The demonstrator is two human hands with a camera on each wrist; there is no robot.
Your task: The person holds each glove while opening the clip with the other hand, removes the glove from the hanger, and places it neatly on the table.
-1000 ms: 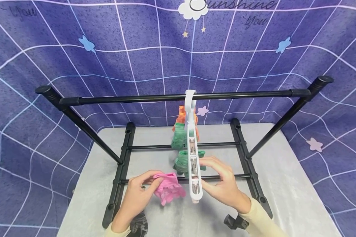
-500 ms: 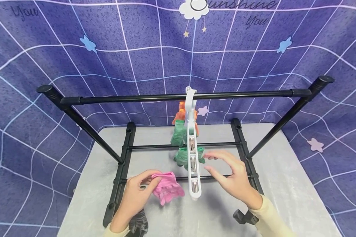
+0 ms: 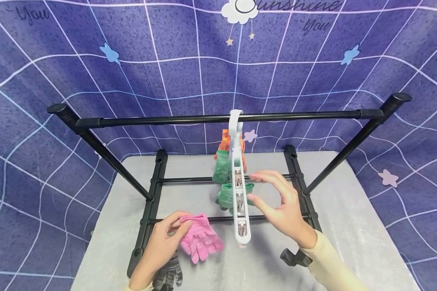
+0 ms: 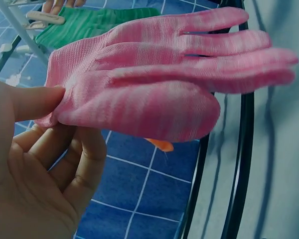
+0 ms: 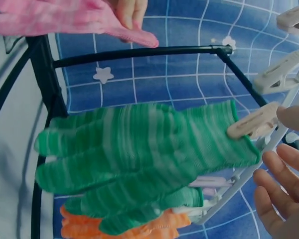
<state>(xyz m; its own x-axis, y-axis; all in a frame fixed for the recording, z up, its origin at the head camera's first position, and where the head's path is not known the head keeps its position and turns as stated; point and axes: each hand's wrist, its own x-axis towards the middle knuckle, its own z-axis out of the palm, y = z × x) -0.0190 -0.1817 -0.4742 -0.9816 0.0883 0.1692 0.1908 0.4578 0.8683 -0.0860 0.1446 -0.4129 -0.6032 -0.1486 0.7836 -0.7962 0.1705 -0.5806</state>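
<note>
In the head view my left hand (image 3: 164,242) pinches a pink knit glove (image 3: 201,238) by its cuff. The left wrist view shows thumb and fingers gripping that pink glove (image 4: 139,84), whose fingers point away from the hand. My right hand (image 3: 285,206) is beside the white clip hanger (image 3: 236,157), thumb and fingers spread apart and holding nothing. Close to its fingertips in the right wrist view, a beige clip (image 5: 254,122) bites the cuff of a green striped glove (image 5: 134,144). Another green glove (image 3: 222,166) and orange gloves (image 3: 224,143) hang farther back.
The hanger hooks over the top bar (image 3: 167,120) of a black rack standing on a grey surface (image 3: 218,270). A grey-black glove (image 3: 169,270) lies under the left forearm. Bare clips (image 5: 279,72) line the near end of the hanger. A purple patterned curtain (image 3: 131,76) surrounds the back.
My right hand has drawn back rightward from the hanger, its fingers parting, then risen slightly. My left hand has shifted a little left and down with the pink glove. The hanger has swayed.
</note>
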